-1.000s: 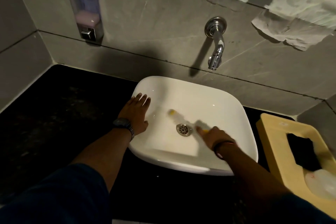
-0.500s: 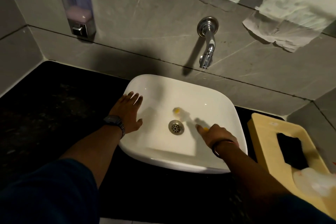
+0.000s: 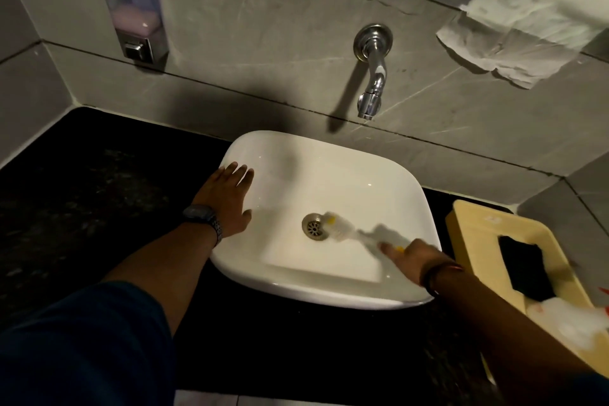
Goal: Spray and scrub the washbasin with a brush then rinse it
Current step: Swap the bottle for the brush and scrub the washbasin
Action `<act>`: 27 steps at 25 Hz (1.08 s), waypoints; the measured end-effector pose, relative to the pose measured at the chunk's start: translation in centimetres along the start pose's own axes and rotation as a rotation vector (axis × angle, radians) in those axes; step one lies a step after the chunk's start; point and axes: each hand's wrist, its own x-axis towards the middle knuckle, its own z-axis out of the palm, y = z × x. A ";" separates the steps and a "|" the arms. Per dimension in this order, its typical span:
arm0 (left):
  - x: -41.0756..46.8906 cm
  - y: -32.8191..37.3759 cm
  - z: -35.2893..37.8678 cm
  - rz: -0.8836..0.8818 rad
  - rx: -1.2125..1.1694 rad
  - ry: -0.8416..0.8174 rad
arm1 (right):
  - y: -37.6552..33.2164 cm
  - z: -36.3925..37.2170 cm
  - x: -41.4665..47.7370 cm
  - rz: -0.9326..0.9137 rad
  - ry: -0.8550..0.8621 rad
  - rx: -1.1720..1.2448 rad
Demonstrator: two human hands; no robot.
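Observation:
A white square washbasin (image 3: 329,161) sits on a black counter, with a metal drain (image 3: 314,227) in its floor. My right hand (image 3: 416,257) grips a white brush (image 3: 342,228) with yellow bits. The blurred brush head lies just right of the drain. My left hand (image 3: 227,199), a watch on its wrist, rests flat with fingers spread on the basin's left rim. A chrome tap (image 3: 371,76) juts from the wall above the basin; no water shows.
A soap dispenser (image 3: 133,6) hangs on the tiled wall at upper left. A yellow caddy (image 3: 474,227) with a black sponge (image 3: 525,269) stands right of the basin. A whitish, blurred object (image 3: 583,330) lies at the caddy's near end. Paper sheets (image 3: 494,26) hang on the wall at upper right.
The brush head has swept from behind the drain to just right of it. My right hand has shifted right toward the basin's edge. My left hand has stayed on the left rim.

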 end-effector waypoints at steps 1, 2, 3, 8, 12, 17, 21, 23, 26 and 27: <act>0.0 0.0 0.0 0.003 0.009 -0.001 | -0.1 0.3 -0.8 -0.078 -0.110 -0.041; 0.1 0.0 0.0 0.007 0.019 -0.004 | -0.4 0.8 -1.3 -0.138 -0.182 -0.093; 0.1 0.0 0.0 0.009 0.027 -0.008 | -0.9 1.3 -1.6 -0.170 -0.183 -0.144; 0.1 0.0 0.2 0.000 0.034 -0.016 | -4.8 2.2 0.2 -0.030 0.172 -0.015; 0.3 -0.1 0.3 -0.001 0.026 -0.016 | -5.5 3.6 -0.1 -0.171 -0.086 -0.088; 0.2 0.0 0.6 0.003 0.052 -0.038 | 0.4 0.3 0.4 0.174 0.208 0.016; 0.1 0.1 0.5 0.026 0.112 -0.073 | -0.4 0.4 -1.4 -0.022 -0.159 -0.028; 0.2 0.1 0.1 0.015 0.075 -0.107 | -2.7 0.9 -2.1 -0.114 -0.169 -0.122; 2.1 1.8 -3.0 -0.096 -0.416 0.001 | -6.0 -0.5 -2.1 -0.127 -0.074 -0.088; 3.5 3.3 -4.9 -0.132 -0.665 0.087 | -6.5 -1.4 -2.0 -0.117 -0.046 -0.029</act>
